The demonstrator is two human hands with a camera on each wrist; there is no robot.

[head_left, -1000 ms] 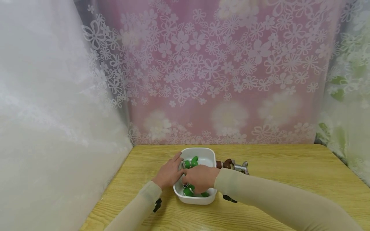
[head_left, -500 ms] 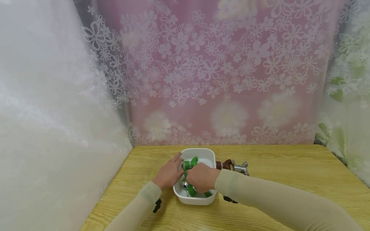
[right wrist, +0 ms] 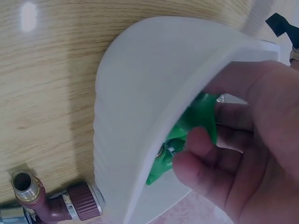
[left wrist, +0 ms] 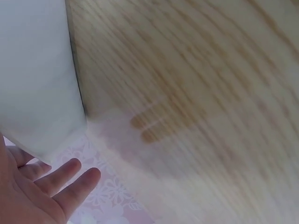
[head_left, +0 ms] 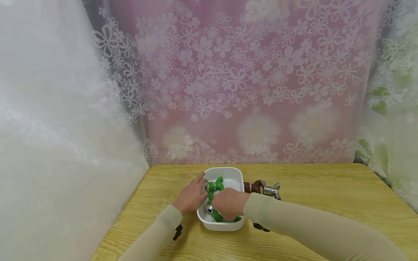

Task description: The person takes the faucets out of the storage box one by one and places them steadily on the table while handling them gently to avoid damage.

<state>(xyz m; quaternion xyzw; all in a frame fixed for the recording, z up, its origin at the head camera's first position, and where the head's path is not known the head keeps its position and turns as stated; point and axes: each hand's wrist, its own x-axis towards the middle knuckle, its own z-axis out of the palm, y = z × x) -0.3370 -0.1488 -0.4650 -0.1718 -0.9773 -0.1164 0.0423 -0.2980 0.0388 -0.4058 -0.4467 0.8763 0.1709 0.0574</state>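
Note:
In the head view a white plastic basin [head_left: 220, 227] holds several green taps with chrome fittings. My right hand [head_left: 231, 203] reaches into it and grips a green tap [head_left: 216, 216], whose chrome end points to the left. In the right wrist view my thumb and curled fingers close around the green body [right wrist: 204, 112], partly hidden by the basin wall. Another green tap [head_left: 215, 185] lies toward the far end. My left hand [head_left: 192, 194] rests at the basin's left rim; its fingers look straight and spread in the left wrist view.
Right of the basin, a brown tap with a chrome spout [head_left: 258, 187] lies on the wood-grain table [head_left: 313, 188]. A pink floral curtain [head_left: 248, 79] hangs behind the table, and a pale sheet [head_left: 72, 119] covers the left side.
My right hand has drawn slightly to the right inside the basin. The green tap with it has shifted right, and its chrome end shows more clearly. My left hand has stayed still.

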